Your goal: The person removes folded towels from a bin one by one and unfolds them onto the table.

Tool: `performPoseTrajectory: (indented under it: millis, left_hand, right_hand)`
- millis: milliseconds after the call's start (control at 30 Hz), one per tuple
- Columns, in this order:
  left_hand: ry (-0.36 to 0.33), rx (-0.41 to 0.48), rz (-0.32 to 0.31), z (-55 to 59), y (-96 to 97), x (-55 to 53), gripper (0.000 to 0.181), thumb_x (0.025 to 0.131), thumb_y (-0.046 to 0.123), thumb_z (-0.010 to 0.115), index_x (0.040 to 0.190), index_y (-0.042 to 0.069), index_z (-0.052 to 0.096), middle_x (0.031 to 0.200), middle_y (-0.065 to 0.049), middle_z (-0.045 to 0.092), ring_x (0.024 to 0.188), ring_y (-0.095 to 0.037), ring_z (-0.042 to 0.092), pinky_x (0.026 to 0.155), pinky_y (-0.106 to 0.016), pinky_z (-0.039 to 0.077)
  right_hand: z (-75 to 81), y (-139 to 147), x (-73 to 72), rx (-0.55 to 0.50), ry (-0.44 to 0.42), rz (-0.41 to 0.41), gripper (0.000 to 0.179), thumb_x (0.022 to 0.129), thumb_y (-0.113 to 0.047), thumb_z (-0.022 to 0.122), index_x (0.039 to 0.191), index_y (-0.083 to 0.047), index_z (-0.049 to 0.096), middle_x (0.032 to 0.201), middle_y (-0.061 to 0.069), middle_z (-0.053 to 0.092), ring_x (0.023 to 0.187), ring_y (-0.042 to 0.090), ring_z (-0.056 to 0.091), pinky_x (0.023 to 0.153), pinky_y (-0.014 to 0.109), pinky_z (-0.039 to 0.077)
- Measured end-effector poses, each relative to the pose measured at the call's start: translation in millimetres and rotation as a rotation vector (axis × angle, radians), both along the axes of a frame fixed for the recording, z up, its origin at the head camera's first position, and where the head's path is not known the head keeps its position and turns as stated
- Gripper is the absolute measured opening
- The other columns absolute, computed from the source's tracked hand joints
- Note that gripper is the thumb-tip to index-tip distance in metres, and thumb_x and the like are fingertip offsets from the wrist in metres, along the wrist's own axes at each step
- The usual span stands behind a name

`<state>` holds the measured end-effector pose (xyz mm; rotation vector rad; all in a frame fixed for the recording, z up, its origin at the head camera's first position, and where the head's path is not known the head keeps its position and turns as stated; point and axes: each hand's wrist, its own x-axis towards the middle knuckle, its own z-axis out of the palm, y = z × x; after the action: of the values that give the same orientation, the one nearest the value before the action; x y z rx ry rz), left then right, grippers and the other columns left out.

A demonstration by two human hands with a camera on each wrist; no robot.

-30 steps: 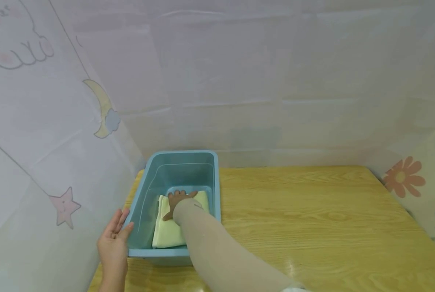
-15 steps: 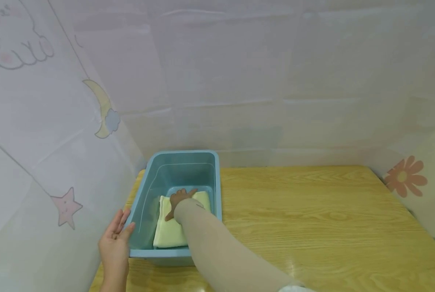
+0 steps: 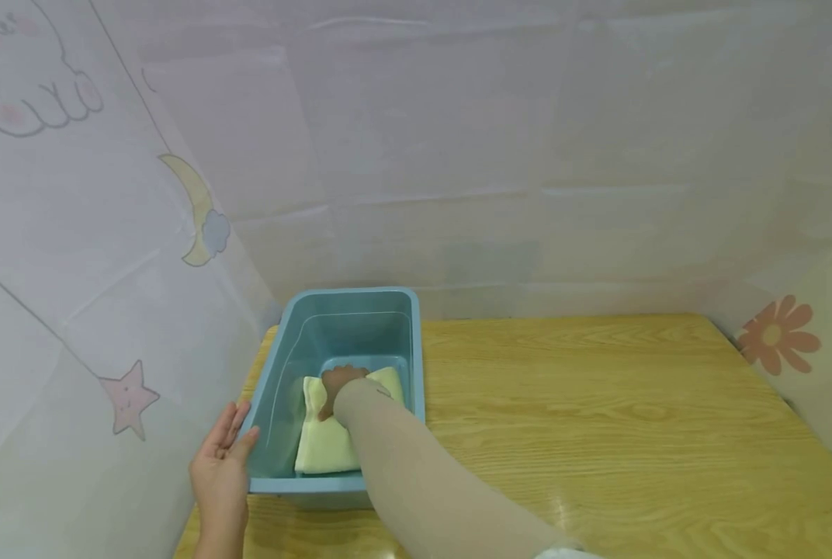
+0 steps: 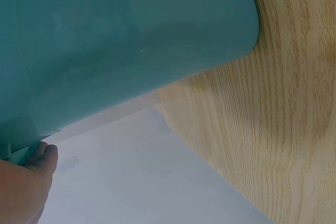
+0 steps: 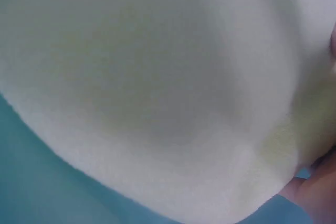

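A pale yellow folded towel point(image 3: 326, 452) lies on the floor of a blue plastic tub point(image 3: 307, 485). My right hand point(image 3: 337, 386) reaches into the tub and grips the towel near its far left part, where the cloth bunches up. In the right wrist view, the thumb point(image 5: 317, 190) presses at the towel's edge, and the cloth point(image 5: 157, 93) fills most of the picture. At the tub's near left, my left hand point(image 3: 220, 470) holds the rim, thumb on top and fingers outside. The left wrist view has these fingers point(image 4: 46, 158) at the rim, below the tub's outer wall point(image 4: 131, 35).
The tub stands at the left end of a wood-grain table point(image 3: 563, 404). A pale printed sheet point(image 3: 458, 171) rises behind it, and another with a star point(image 3: 129, 397) and a moon hangs close on the left. My right sleeve point(image 3: 416, 473) crosses the tub's near right side.
My right hand's spread fingers have curled in, and the towel's left edge has wrinkled under them. The left hand stays at the rim and the tub has not moved.
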<state>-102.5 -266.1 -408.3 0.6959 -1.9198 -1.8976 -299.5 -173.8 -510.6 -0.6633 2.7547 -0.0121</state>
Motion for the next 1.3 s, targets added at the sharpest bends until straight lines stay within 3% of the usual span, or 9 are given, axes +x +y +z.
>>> performPoseTrajectory:
  millis: [133,367,500,600,800,1033,1300]
  left_hand:
    - [0.009,0.004,-0.003,0.8,-0.3,0.1,0.060,0.095,-0.002,0.058,0.149,0.007,0.034,0.142,-0.001,0.049,0.142,-0.018,0.028,0.113,-0.031,0.025]
    - [-0.002,-0.004,-0.002,0.7,0.2,0.5,0.060,0.095,-0.003,0.057,0.150,0.005,0.034,0.143,-0.004,0.047,0.142,-0.019,0.028,0.113,-0.032,0.026]
    - [-0.010,-0.009,-0.002,0.5,0.1,0.4,0.060,0.095,-0.003,0.057,0.150,0.005,0.033,0.144,-0.006,0.046,0.142,-0.019,0.028,0.113,-0.029,0.027]
    - [-0.007,-0.011,-0.001,0.7,0.3,0.5,0.060,0.095,-0.003,0.057,0.150,0.005,0.033,0.144,-0.008,0.045,0.142,-0.019,0.028,0.113,-0.029,0.027]
    - [-0.006,-0.021,0.008,0.3,1.1,0.0,0.059,0.095,-0.003,0.057,0.149,0.005,0.034,0.143,-0.007,0.046,0.141,-0.019,0.030,0.111,-0.028,0.028]
    - [0.004,-0.011,0.009,0.3,0.6,0.1,0.059,0.095,-0.002,0.057,0.149,0.006,0.035,0.141,-0.002,0.048,0.142,-0.020,0.029,0.112,-0.028,0.027]
    - [0.005,0.000,0.005,-1.4,-1.1,0.9,0.058,0.096,-0.001,0.058,0.149,0.007,0.035,0.141,0.001,0.048,0.141,-0.020,0.030,0.113,-0.030,0.025]
  right_hand:
    - [7.1,-0.8,1.2,-0.009,-0.008,0.009,0.057,0.072,-0.054,0.081,0.118,-0.027,0.062,0.112,-0.009,0.066,0.108,0.018,0.061,0.098,0.052,0.043]
    - [13.2,-0.5,6.5,0.039,-0.019,0.016,0.087,0.075,-0.059,0.076,0.147,-0.026,0.040,0.136,-0.008,0.056,0.122,0.019,0.056,0.107,0.059,0.031]
    - [9.6,1.6,5.7,0.064,0.025,0.005,0.079,0.074,-0.066,0.072,0.140,-0.027,0.050,0.134,-0.007,0.057,0.125,0.020,0.052,0.107,0.061,0.029]
    - [7.2,2.8,5.8,0.072,0.065,-0.007,0.074,0.074,-0.071,0.068,0.132,-0.027,0.056,0.132,-0.004,0.057,0.125,0.022,0.049,0.106,0.057,0.033]
    - [6.9,5.7,8.0,0.023,0.093,-0.017,0.073,0.077,-0.071,0.064,0.129,-0.021,0.053,0.125,0.000,0.057,0.117,0.020,0.051,0.094,0.041,0.047]
    - [3.2,7.8,6.8,0.052,0.110,0.011,0.069,0.083,-0.073,0.054,0.126,-0.019,0.050,0.121,0.001,0.058,0.113,0.019,0.053,0.093,0.036,0.048]
    - [7.3,9.5,6.4,0.054,0.168,0.077,0.066,0.084,-0.071,0.055,0.124,-0.019,0.054,0.120,0.000,0.057,0.113,0.017,0.052,0.094,0.029,0.046]
